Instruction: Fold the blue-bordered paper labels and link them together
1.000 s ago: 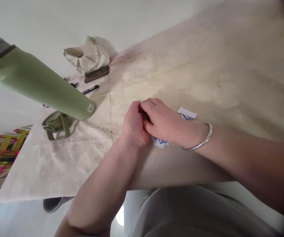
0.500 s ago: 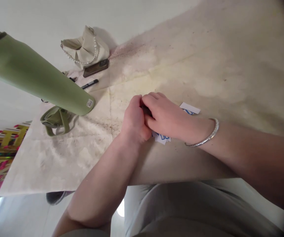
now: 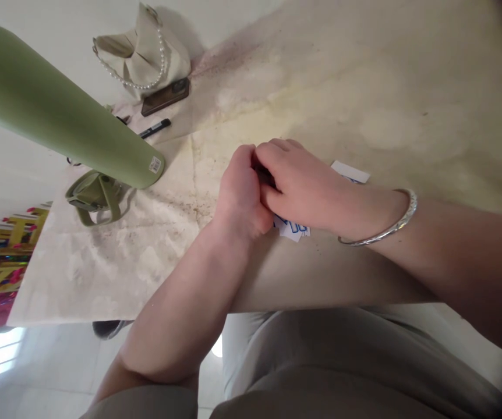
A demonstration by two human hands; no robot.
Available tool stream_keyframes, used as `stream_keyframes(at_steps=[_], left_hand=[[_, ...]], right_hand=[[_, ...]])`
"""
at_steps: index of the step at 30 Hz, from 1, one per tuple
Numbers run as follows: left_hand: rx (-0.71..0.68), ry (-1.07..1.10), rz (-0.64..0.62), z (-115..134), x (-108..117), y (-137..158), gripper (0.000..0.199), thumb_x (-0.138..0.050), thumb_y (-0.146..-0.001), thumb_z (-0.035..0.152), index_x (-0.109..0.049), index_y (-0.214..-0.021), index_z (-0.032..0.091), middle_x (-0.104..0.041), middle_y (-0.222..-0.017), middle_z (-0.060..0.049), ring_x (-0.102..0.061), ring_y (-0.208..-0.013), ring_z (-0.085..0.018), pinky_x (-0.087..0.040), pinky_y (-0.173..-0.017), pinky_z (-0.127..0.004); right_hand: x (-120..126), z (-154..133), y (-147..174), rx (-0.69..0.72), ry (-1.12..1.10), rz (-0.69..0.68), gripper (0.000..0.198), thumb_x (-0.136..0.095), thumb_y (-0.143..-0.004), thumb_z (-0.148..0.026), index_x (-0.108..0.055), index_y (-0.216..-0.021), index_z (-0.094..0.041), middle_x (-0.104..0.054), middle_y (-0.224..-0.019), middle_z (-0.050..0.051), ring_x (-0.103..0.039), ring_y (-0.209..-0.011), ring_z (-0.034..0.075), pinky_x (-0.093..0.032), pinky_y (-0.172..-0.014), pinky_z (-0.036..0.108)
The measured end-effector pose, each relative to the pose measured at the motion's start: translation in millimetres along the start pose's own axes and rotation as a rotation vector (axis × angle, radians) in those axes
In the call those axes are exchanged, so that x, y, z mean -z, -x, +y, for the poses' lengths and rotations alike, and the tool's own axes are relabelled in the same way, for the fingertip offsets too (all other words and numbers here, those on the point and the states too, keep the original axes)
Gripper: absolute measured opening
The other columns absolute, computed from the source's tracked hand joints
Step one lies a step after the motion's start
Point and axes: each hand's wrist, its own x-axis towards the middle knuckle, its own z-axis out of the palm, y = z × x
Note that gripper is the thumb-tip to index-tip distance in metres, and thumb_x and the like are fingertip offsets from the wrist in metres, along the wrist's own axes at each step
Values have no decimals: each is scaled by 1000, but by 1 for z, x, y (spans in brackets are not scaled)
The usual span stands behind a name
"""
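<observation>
My left hand (image 3: 243, 189) and my right hand (image 3: 301, 181) are pressed together over the table, fingers curled toward each other. Whatever lies between them is hidden by the palms and knuckles. Beneath and just behind my right hand, white paper pieces with blue lettering (image 3: 292, 228) stick out on the tablecloth. Another white paper strip (image 3: 350, 171) shows past the far side of that hand. A silver bangle (image 3: 384, 233) circles my right wrist.
A tall green bottle (image 3: 71, 116) stands at the left, with a green lid with a strap loop (image 3: 96, 198) beside its base. Farther back are a black marker (image 3: 155, 128), a phone (image 3: 166, 98) and a cream handbag (image 3: 146, 55). A stained cloth (image 3: 115, 262) covers the table.
The view has tilted a little, so the bottle, bag and table sit higher in the picture. My hands stay clasped together, with my right hand slightly farther right in the picture.
</observation>
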Motion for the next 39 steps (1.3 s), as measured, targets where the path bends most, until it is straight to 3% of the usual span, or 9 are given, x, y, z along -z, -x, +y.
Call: stream_keyframes(at_steps=[8,19,26,31,39], left_hand=[[-2,-18,-4,1,-3,2,23,-45,-78,22,-33,-59,19,-45,-59,0,-55,-74,-14,-45,-69,-25],[-19,-8,7,1,-5,4,25,-42,-80,21,-31,-58,18,-39,-61,0,-56,-95,-20,-46,-83,-31],[-24,-19,3,1,-5,4,24,-42,-79,20,-30,-58,18,-37,-62,0,-55,-81,-16,-46,-76,-29],[-4,45,60,0,-5,4,30,-53,-77,22,-29,-58,19,-43,-59,-1,-56,-85,-20,-46,-76,-28],[-45,17,-19,1,-6,4,25,-39,-80,18,-26,-59,20,-36,-60,-2,-55,-85,-17,-45,-76,-26]], right_hand=[[-2,1,0,11,44,29,26,-42,-76,-13,-53,-99,-13,-55,-96,9,-51,-92,23,-42,-77,35],[2,-1,1,-4,38,-4,23,-43,-78,-13,-52,-99,-12,-55,-98,11,-50,-96,26,-43,-79,37],[3,0,1,13,38,-5,24,-40,-77,-13,-52,-98,-13,-57,-99,13,-51,-92,27,-43,-75,38],[5,-2,2,1,54,-18,25,-40,-77,-15,-51,-99,-12,-56,-101,14,-51,-96,29,-42,-76,39],[8,-7,1,-66,70,-48,20,-44,-76,-16,-49,-95,-16,-56,-107,13,-50,-101,29,-43,-79,40]])
